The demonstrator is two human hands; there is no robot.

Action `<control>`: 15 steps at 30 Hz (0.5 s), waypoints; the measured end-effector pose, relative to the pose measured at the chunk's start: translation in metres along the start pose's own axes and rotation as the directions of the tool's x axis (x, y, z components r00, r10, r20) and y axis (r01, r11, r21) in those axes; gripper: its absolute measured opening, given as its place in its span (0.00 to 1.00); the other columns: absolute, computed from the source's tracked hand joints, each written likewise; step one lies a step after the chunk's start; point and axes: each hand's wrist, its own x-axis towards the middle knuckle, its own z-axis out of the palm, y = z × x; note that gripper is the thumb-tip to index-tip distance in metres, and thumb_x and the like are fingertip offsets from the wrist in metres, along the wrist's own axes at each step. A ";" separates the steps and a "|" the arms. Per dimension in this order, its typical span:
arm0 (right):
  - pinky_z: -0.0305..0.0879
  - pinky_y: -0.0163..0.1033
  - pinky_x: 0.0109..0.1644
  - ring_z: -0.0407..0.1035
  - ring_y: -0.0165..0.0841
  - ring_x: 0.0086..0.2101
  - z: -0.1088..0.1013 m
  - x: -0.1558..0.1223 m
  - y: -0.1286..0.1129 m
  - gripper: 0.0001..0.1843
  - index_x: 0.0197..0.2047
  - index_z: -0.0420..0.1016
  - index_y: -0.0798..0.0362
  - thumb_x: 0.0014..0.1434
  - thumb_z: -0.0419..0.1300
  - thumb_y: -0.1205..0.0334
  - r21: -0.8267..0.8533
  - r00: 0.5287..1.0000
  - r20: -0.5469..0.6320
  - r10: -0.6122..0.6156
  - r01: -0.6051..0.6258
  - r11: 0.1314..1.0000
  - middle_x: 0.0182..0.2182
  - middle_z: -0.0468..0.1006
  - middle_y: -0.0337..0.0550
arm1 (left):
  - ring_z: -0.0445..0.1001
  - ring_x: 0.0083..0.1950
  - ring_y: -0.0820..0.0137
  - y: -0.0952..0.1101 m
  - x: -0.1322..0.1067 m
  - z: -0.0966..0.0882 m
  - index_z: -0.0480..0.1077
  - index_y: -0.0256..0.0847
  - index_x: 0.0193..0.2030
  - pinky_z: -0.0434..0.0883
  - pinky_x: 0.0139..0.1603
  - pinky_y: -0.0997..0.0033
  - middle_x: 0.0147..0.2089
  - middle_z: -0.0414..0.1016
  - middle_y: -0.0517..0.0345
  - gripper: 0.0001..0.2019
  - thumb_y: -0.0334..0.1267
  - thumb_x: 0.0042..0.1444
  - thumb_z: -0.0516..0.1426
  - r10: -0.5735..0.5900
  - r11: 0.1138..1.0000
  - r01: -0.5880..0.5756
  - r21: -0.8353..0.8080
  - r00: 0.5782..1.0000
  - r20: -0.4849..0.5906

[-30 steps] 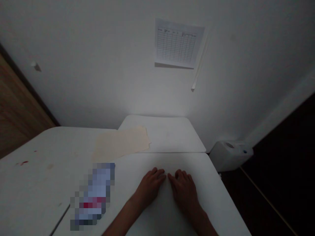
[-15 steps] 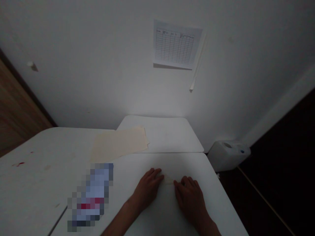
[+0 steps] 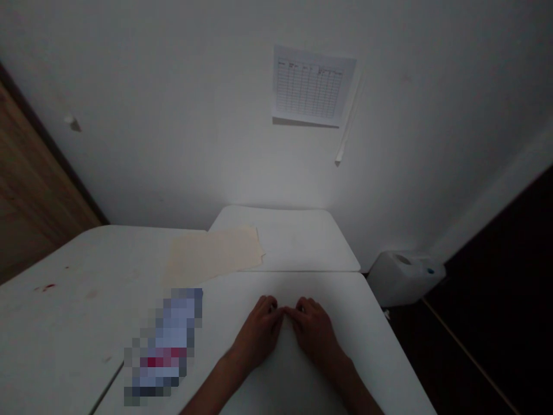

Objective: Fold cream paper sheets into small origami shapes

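My left hand (image 3: 262,325) and my right hand (image 3: 314,331) meet low over the white table (image 3: 280,380), their fingers curled and the tips of thumbs and index fingers almost touching. A small pale piece of paper, visible between them half a second ago with a pointed, folded-looking shape, is now almost wholly covered by the fingers. Both hands pinch at it against the tabletop. Beyond the left hand lie some cream paper sheets (image 3: 216,251), slightly out of line with each other.
Left of my hands lies a pixelated blue, white and red item (image 3: 166,340). A printed table sheet (image 3: 309,86) hangs on the wall. A white plastic container (image 3: 395,282) stands beyond the table's right edge. A wooden panel (image 3: 38,167) is at far left.
My right hand has moved left to meet my left hand, covering the small paper between them. The view has shifted slightly.
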 end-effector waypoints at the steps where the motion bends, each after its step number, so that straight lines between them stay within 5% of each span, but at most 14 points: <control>1: 0.59 0.38 0.45 0.64 0.35 0.40 -0.001 0.000 0.000 0.20 0.54 0.71 0.38 0.63 0.54 0.69 -0.014 1.000 0.012 -0.006 0.006 1.000 0.39 0.71 0.41 | 0.66 0.44 0.64 0.001 -0.001 0.000 0.72 0.39 0.40 0.70 0.46 0.63 0.41 0.66 0.52 0.09 0.27 0.62 0.51 -0.012 1.000 0.012 0.011 1.000 -0.003; 6: 0.57 0.39 0.46 0.64 0.36 0.41 -0.006 0.004 -0.002 0.18 0.54 0.73 0.40 0.64 0.53 0.67 -0.055 0.998 0.066 -0.007 0.010 0.998 0.39 0.72 0.42 | 0.65 0.43 0.62 0.005 -0.011 -0.007 0.73 0.38 0.37 0.69 0.44 0.61 0.39 0.66 0.51 0.08 0.31 0.62 0.52 -0.095 0.978 0.098 0.184 0.995 -0.028; 15: 0.57 0.41 0.46 0.65 0.37 0.41 -0.009 0.004 -0.008 0.19 0.52 0.73 0.43 0.61 0.55 0.71 -0.115 0.998 0.062 -0.007 0.014 0.993 0.38 0.73 0.43 | 0.67 0.40 0.62 -0.012 -0.038 -0.037 0.75 0.45 0.47 0.69 0.40 0.62 0.37 0.66 0.52 0.12 0.39 0.63 0.52 -0.164 0.927 0.176 0.331 0.984 -0.064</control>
